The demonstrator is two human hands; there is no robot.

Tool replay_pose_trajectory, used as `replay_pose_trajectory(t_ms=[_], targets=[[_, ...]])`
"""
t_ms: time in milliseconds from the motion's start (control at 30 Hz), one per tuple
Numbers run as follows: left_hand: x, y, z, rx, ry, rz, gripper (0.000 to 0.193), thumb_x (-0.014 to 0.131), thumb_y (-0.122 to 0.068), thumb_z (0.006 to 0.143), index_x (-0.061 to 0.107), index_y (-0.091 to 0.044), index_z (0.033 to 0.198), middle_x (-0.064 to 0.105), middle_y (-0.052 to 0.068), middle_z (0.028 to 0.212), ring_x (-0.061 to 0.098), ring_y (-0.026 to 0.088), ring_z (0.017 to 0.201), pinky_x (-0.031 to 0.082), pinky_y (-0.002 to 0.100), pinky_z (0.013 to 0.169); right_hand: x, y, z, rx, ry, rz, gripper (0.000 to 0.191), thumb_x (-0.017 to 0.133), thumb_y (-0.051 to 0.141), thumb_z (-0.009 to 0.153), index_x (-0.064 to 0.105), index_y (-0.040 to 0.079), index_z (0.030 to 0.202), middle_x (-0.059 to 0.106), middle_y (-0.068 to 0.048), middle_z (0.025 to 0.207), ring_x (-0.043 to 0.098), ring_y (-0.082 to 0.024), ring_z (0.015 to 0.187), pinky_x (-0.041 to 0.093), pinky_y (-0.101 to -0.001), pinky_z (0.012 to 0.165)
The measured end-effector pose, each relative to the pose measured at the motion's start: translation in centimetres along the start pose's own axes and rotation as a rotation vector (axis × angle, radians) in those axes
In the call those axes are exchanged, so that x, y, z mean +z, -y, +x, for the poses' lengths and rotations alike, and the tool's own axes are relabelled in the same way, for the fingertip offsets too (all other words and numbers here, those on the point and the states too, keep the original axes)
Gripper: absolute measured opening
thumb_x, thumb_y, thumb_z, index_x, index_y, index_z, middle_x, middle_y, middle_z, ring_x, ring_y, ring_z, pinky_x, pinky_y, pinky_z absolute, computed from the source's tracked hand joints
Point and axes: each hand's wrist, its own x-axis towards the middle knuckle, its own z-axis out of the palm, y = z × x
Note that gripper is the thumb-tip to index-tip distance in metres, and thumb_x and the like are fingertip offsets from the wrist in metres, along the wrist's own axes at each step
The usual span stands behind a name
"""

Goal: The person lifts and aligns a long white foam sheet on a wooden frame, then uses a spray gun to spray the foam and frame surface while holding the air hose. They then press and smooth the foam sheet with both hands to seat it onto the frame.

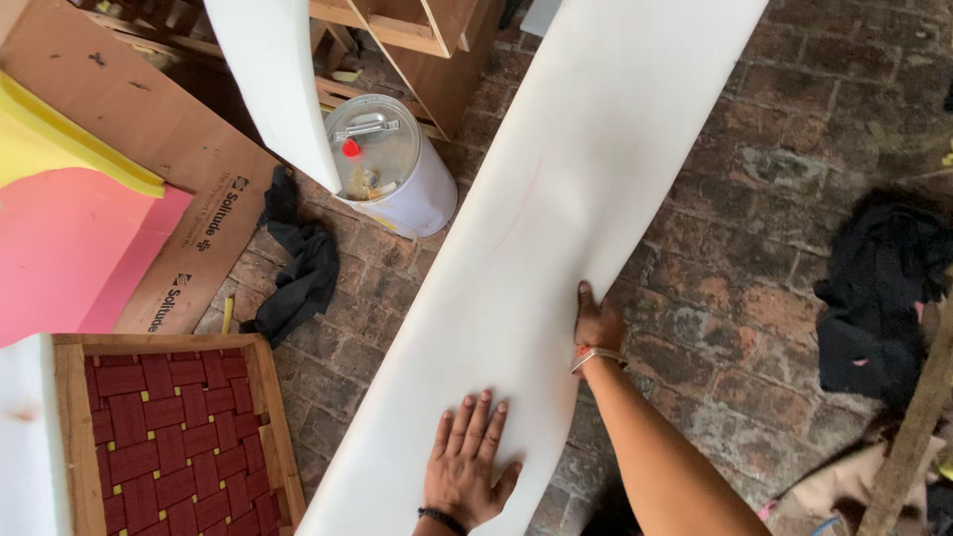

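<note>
While left hand (465, 459) presses flat, foam sheet (556, 199) lies beneath

Single head cam, looks steeply down, close over hands; prob. standing height.

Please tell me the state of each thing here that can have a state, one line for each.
Long white foam sheet: stretched out, far end curling over.
Left hand: flat on the sheet.
Right hand: grip on the sheet's edge.
White metal can: upright, lid on.
Red webbed wooden frame: lying flat.
Dark cloth: crumpled on the bricks.
</note>
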Motion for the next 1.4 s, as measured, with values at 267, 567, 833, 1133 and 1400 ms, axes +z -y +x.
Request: replay_pose_trajectory(t_ms=[267,567,833,1133,1400], targets=[[-5.2,-5.5,22.9,-0.268,-0.265,0.001,0.102,0.057,-0.06,0.087,0.021,0.007,0.155,0.018,0.027,0.163,0.014,0.042,0.152,0.007,0.052,0.121,-1.5,3.1,2.2,-0.211,0.171,-0.232,0.072,0.061,0.065,0.1,0.073,-0.007,0.103,0.071,-0.029,0.095,0.068,-0.043,0.091,0.053,-0.0475,0.077],[-5.9,-5.5,25.9,-0.282,-0.32,0.043,0.101,0.058,-0.059,0.084,0.025,0.008,0.152,0.024,0.028,0.16,0.019,0.041,0.15,0.011,0.053,0.12,-6.7,9.6,8.6,0.091,0.577,0.023,0.045,0.08,0.036,0.08,0.067,0.01,0.115,0.076,0.0,0.104,0.071,-0.011,0.089,0.059,-0.0336,0.072],[-6.3,-5.0,28.1,-0.219,-0.584,0.062,0.095,0.053,-0.062,0.087,0.031,0.004,0.15,0.029,0.027,0.158,0.029,0.042,0.147,0.022,0.057,0.117,-10.0,25.6,26.3,0.024,0.178,0.363,0.039,0.075,0.025,0.087,0.064,0.008,0.121,0.072,-0.004,0.101,0.07,-0.016,0.086,0.057,-0.0351,0.073],[-9.8,-2.2,35.0,-0.448,-0.418,0.077,0.086,0.058,-0.055,0.085,0.038,0.0,0.148,0.032,0.025,0.158,0.03,0.04,0.148,0.024,0.053,0.118,-16.5,37.6,39.8,-0.156,0.047,0.338,0.059,0.074,0.022,0.091,0.047,0.002,0.139,0.065,-0.012,0.124,0.068,-0.02,0.097,0.055,-0.0345,0.078],[-13.8,0.5,44.5,-0.846,-0.033,0.081,0.078,0.063,-0.048,0.083,0.043,-0.004,0.145,0.035,0.023,0.158,0.031,0.038,0.148,0.026,0.05,0.119,-19.9,41.9,53.5,-0.163,0.103,0.274,0.066,0.077,0.025,0.089,0.043,0.003,0.142,0.066,-0.015,0.123,0.068,-0.021,0.097,0.053,-0.0377,0.078]])
